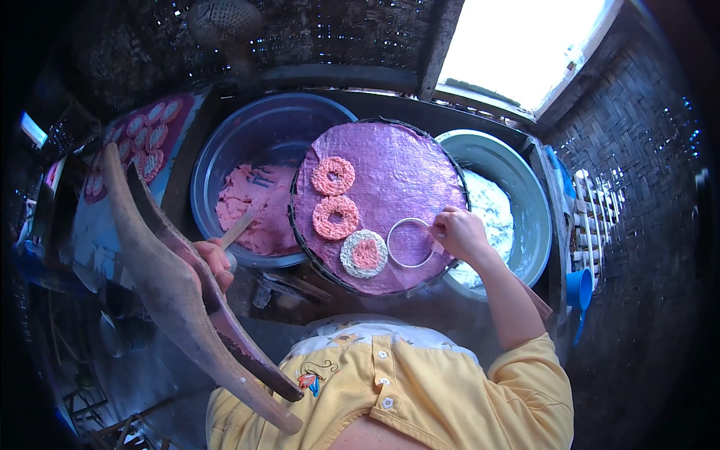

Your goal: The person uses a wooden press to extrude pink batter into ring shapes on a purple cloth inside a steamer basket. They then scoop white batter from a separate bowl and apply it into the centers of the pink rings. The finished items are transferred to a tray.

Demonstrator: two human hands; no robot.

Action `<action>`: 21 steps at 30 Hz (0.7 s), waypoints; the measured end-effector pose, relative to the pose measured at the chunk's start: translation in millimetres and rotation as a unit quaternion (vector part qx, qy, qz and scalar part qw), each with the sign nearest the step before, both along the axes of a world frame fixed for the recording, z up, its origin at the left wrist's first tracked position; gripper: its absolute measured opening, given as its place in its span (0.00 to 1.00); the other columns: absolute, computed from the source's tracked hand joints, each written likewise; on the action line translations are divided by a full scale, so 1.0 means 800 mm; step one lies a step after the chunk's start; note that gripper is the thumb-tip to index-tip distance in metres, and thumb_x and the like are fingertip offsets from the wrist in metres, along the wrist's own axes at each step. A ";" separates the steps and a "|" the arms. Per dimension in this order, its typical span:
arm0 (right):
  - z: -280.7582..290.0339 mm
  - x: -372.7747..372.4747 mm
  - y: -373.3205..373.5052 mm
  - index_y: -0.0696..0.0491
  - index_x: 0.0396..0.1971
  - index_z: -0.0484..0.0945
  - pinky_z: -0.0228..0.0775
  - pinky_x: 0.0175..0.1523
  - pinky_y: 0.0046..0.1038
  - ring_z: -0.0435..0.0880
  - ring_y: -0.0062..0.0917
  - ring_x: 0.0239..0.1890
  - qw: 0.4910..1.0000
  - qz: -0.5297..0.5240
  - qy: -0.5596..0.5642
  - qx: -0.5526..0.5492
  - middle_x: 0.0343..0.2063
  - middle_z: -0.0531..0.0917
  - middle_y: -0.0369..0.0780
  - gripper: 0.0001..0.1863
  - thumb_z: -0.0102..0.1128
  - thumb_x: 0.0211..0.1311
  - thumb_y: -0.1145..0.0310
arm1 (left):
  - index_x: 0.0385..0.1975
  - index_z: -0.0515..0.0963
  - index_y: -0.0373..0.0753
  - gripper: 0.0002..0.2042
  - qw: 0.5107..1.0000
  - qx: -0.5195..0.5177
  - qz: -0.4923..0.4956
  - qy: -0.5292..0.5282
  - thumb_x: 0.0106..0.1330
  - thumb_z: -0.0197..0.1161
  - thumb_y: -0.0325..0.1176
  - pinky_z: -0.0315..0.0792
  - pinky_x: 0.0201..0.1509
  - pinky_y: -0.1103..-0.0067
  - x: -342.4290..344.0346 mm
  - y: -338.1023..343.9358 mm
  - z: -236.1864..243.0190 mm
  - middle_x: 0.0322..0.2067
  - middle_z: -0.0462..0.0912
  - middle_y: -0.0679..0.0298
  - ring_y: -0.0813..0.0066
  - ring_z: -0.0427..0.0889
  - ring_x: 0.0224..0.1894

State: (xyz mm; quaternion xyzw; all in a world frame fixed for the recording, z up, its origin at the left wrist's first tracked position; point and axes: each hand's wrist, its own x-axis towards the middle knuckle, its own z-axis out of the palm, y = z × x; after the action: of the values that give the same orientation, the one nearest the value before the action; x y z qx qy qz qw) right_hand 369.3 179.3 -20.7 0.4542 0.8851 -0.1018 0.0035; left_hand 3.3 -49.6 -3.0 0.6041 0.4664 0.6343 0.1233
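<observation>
My right hand point(459, 231) pinches the edge of a thin pale ring point(390, 253) over the right part of a round tray covered with purple plastic sheet point(390, 165). On the tray's left side lie two pink lacy dough rings point(334, 176), and below them a white dough ring with a pink middle point(352, 264). My left hand point(215, 262) is closed, partly hidden behind a large two-armed wooden press point(169, 262). From its fingers juts a flat wooden stick point(240, 227), pointing toward pink dough point(259, 206).
The pink dough sits in a dark blue basin point(217, 150) left of the tray. A pale green basin point(534, 202) with white dough point(491, 214) stands at the right. Several pink-and-white rounds point(146, 135) lie far left. A blue dipper point(579, 289) hangs near the woven wall.
</observation>
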 end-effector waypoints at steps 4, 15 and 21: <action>0.028 -0.002 -0.016 0.52 0.30 0.83 0.73 0.42 0.35 0.82 0.34 0.36 0.999 -0.048 0.005 0.014 0.34 0.81 0.40 0.18 0.58 0.57 0.51 | 0.39 0.72 0.30 0.20 0.949 -0.191 -0.075 -0.239 0.68 0.46 0.45 0.68 0.54 0.66 -0.008 0.010 0.001 0.27 0.77 0.56 0.67 0.78 0.28; 0.069 0.024 -0.105 0.61 0.46 0.71 0.70 0.34 0.25 0.79 0.27 0.28 0.741 0.007 0.375 -0.557 0.32 0.79 0.43 0.47 0.36 0.53 0.26 | 0.55 0.65 0.39 0.29 0.963 -0.145 -0.061 0.219 0.54 0.68 0.39 0.76 0.44 0.73 0.160 0.157 0.022 0.43 0.79 0.60 0.71 0.82 0.41; 0.078 0.094 -0.093 0.60 0.43 0.71 0.70 0.30 0.25 0.78 0.25 0.24 0.681 -0.058 0.363 -0.633 0.29 0.78 0.42 0.41 0.36 0.60 0.32 | 0.59 0.64 0.37 0.37 0.520 -0.030 -0.586 -0.620 0.66 0.33 0.64 0.60 0.61 0.56 0.142 0.265 0.056 0.45 0.77 0.53 0.53 0.70 0.56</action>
State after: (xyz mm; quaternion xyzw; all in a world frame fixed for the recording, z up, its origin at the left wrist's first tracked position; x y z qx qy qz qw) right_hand 444.8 105.0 41.8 0.3213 0.5133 -0.7949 -0.0373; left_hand 116.7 162.4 41.6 0.1905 -0.1688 0.6182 0.7437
